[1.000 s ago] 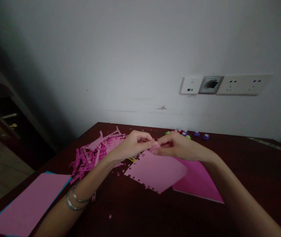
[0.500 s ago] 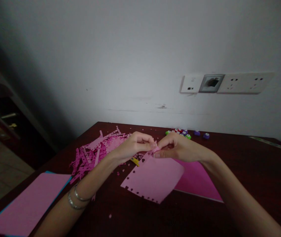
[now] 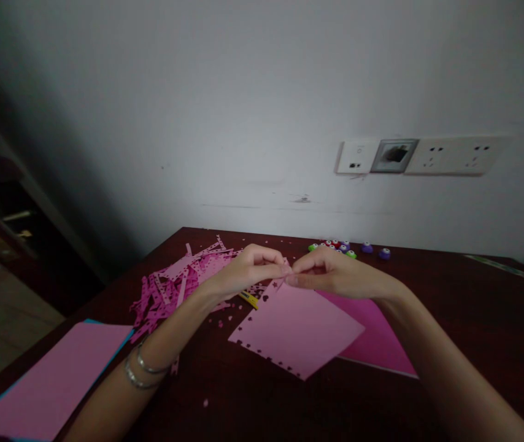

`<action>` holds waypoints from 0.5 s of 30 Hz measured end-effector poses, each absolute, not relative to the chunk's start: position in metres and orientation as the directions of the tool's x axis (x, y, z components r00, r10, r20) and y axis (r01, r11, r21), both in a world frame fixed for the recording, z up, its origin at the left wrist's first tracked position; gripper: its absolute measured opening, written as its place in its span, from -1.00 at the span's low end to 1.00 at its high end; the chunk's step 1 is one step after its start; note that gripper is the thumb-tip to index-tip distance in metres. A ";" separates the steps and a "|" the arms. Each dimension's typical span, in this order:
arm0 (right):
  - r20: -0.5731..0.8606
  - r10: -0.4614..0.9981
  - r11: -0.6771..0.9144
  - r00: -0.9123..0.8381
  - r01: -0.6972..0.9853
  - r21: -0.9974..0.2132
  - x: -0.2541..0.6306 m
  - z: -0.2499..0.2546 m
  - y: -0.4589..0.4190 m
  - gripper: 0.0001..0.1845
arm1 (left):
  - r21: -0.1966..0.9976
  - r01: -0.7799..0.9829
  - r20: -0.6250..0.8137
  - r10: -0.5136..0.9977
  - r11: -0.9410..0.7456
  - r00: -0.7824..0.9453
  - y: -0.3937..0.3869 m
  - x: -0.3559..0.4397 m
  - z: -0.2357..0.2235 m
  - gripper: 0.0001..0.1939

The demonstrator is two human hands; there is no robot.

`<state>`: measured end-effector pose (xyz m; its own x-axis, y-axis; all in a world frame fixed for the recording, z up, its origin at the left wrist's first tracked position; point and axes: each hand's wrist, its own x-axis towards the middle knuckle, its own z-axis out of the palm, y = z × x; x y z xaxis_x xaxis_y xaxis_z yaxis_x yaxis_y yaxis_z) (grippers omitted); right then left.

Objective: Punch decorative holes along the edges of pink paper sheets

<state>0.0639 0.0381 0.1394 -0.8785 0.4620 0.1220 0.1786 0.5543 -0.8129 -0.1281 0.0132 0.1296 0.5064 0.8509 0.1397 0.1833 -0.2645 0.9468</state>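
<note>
A light pink sheet of paper (image 3: 303, 328) with small shapes punched along its left and lower edges hangs from both hands over the table. My left hand (image 3: 262, 267) pinches its top corner between thumb and fingers. Right beside it, my right hand (image 3: 331, 270) is closed on the same corner, thumb below and fingers curled above. The fingertips of both hands nearly touch, and they hide part of that corner. Behind the sheet lies a darker pink sheet (image 3: 377, 337). A yellow object (image 3: 248, 299), partly covered, shows just left of the paper.
Pink punched paper strips (image 3: 179, 279) lie heaped at the left. A pink and blue paper stack (image 3: 59, 374) is at the near left edge. Several colourful craft punches (image 3: 335, 247) stand along the back near the wall, below the sockets (image 3: 450, 155).
The light pink sheet has flattened out, its right corner spreading to the right over the darker sheet. Both hands stay at its top corner, shifted only slightly.
</note>
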 end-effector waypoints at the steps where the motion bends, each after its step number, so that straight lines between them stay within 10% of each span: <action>1: 0.117 0.464 0.552 -0.878 0.183 -0.814 0.064 0.139 0.039 -0.64 | 0.939 0.206 0.139 0.851 -0.277 0.506 0.013 -0.128 0.130 -0.82; 15: 0.138 0.427 0.554 -0.893 0.138 -0.821 0.061 0.140 0.035 -0.60 | 0.948 0.144 0.161 0.820 -0.283 0.550 0.010 -0.128 0.132 -0.77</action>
<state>0.0606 0.0352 0.1401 -0.8935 0.4275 0.1378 0.1384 0.5538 -0.8210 -0.1276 0.0103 0.1319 0.5500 0.8196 0.1607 0.1442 -0.2827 0.9483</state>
